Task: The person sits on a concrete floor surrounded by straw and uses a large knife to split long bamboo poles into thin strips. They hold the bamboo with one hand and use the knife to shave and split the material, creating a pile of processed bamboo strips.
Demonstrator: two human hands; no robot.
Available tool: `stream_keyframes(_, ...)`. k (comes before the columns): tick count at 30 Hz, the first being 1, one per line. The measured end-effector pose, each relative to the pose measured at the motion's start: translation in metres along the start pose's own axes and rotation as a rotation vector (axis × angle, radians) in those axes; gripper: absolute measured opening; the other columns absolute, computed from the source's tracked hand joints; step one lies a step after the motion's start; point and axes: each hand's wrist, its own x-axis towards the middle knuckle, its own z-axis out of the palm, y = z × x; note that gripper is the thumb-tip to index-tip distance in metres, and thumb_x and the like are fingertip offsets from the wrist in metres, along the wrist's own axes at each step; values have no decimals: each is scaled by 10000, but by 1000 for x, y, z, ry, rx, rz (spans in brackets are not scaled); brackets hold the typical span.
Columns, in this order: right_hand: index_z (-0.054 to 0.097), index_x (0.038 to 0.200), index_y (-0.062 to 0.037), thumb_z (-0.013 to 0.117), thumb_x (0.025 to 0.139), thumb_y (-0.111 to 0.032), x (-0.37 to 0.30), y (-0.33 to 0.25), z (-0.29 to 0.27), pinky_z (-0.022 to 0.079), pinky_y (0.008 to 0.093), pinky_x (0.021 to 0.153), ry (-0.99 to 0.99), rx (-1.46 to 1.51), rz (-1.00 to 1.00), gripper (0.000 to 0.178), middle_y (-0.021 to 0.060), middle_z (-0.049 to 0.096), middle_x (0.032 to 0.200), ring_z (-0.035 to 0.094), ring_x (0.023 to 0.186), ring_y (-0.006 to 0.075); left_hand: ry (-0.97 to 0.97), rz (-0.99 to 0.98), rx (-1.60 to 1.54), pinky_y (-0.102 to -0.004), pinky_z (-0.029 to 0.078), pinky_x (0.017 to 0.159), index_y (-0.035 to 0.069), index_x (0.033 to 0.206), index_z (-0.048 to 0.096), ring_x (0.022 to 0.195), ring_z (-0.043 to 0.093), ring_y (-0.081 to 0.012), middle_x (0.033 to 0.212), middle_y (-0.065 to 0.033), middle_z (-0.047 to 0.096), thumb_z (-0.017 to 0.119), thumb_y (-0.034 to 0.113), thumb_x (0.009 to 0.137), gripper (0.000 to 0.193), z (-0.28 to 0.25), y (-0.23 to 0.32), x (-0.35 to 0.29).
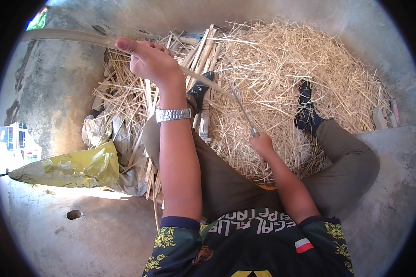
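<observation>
My left hand (148,60), with a metal watch on its wrist, is raised at the upper left and closed around a long, flat pale strip (69,34) that looks like bamboo. One end of the strip reaches far out to the left; the other slants down to the right, past my hand. Lower, between my knees, my right hand (262,145) grips a knife (241,106) by its handle. Its narrow blade points up and away, with the tip close to the strip's near end. Whether blade and strip touch, I cannot tell.
Thin shavings (282,60) are heaped between and beyond my legs. Split sticks (202,51) lie in a loose stack left of the heap. A yellow plastic sack (74,168) lies at the left, above a hole (74,214) in the concrete. A concrete wall (64,83) curves behind.
</observation>
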Motion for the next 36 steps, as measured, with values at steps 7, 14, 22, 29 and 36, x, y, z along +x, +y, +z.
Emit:
stream_keyframes(7,691,849,0,630,881,-252,-15,-44,-28,500,468,680,59,-101,-8,261,173,709,788,686,735,350,-76,11,18,-247,237,383,173,644,213,425,279,-88,542,38,229,340,852,885,732,-1,0,2)
stream_keyframes(14,678,786,1,700,864,-288,-5,-20,-14,491,445,651,81,162,-247,300,148,690,722,663,657,308,-122,0,-4,-266,203,402,176,659,195,435,262,-92,556,34,209,329,885,853,748,6,1,0)
stream_keyframes(22,662,890,47,726,838,-250,1,10,-9,513,420,629,-1,-160,118,308,146,667,706,629,595,255,-213,-4,-5,-249,328,376,162,648,251,436,362,-98,584,28,274,331,846,885,728,2,3,3)
stream_keyframes(29,600,815,-26,713,869,-214,19,25,2,437,350,458,-442,661,469,225,36,534,597,508,469,145,-315,-34,-19,-292,222,419,156,634,200,444,273,-121,549,24,212,278,884,860,766,6,3,0)
stream_keyframes(36,688,886,15,690,876,-306,-13,-3,-5,513,433,661,50,-89,-87,321,182,673,703,664,651,328,-261,30,-29,-273,206,412,161,594,234,431,226,-103,512,41,194,176,938,787,803,1,46,-8)
